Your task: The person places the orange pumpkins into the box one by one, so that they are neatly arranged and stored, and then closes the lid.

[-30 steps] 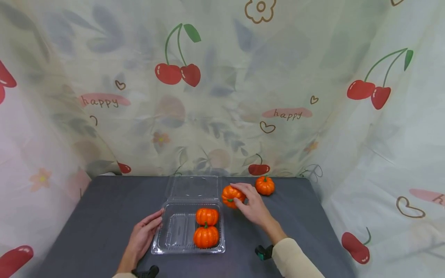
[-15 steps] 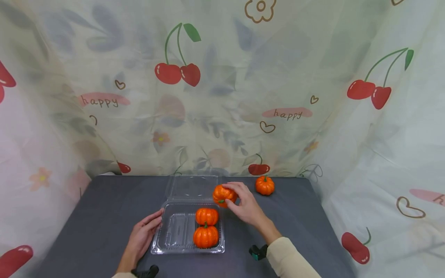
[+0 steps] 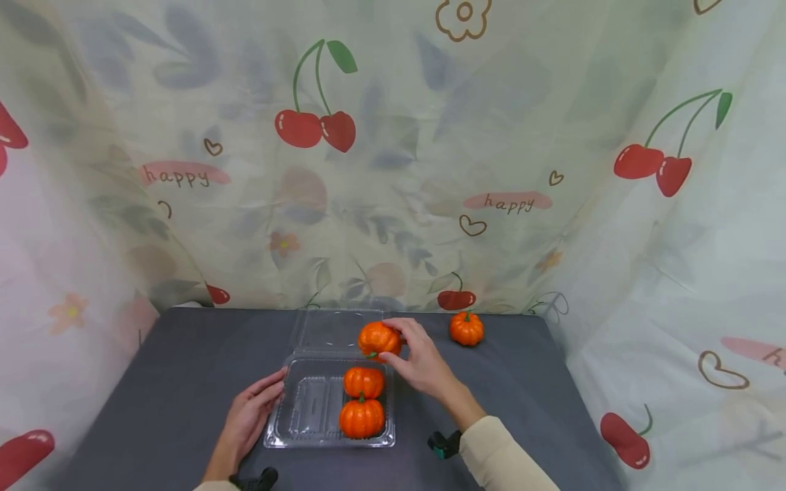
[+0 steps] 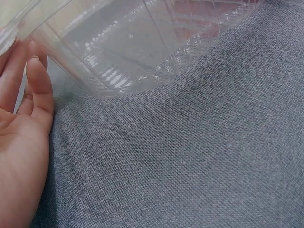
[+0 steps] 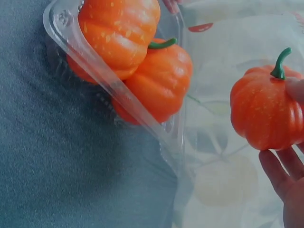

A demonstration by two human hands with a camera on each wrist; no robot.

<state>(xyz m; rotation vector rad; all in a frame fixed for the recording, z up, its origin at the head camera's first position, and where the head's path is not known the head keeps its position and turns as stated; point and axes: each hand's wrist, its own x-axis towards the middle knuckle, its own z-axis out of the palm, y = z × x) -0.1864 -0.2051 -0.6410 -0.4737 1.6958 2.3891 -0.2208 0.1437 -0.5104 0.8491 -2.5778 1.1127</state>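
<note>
- Right hand (image 3: 424, 365) — gripped one pumpkin (image 3: 379, 339) with curled fingers and thumb, holding it in the air above the hinge between the tray and its lid; in the right wrist view the fingertips (image 5: 278, 173) cupped the fruit's underside and the green stem pointed up.
- Left hand (image 3: 248, 416) — lay flat on the cloth, fingers straight and relaxed, holding nothing; its fingertips (image 4: 38, 78) touched the left wall of the tray.
- Tray (image 3: 307, 416) — clear plastic clamshell, standing open on the table between the two hands; the left half of its base was bare.
- Lid (image 3: 334, 329) — clear, hinged to the far edge of the tray and laid back toward the curtain.
- Two pumpkins in the tray — near one (image 3: 361, 418) and far one (image 3: 363, 382), touching each other, both in the right half against the right wall.
- Loose pumpkin (image 3: 467, 329) — upright on the table near its far edge, well to the right of the lid.
- Table (image 3: 172, 382) — covered in dark grey cloth.
- Curtain (image 3: 393, 170) — pale, printed with cherries, hearts and the word "happy", hung behind and to both sides.
</note>
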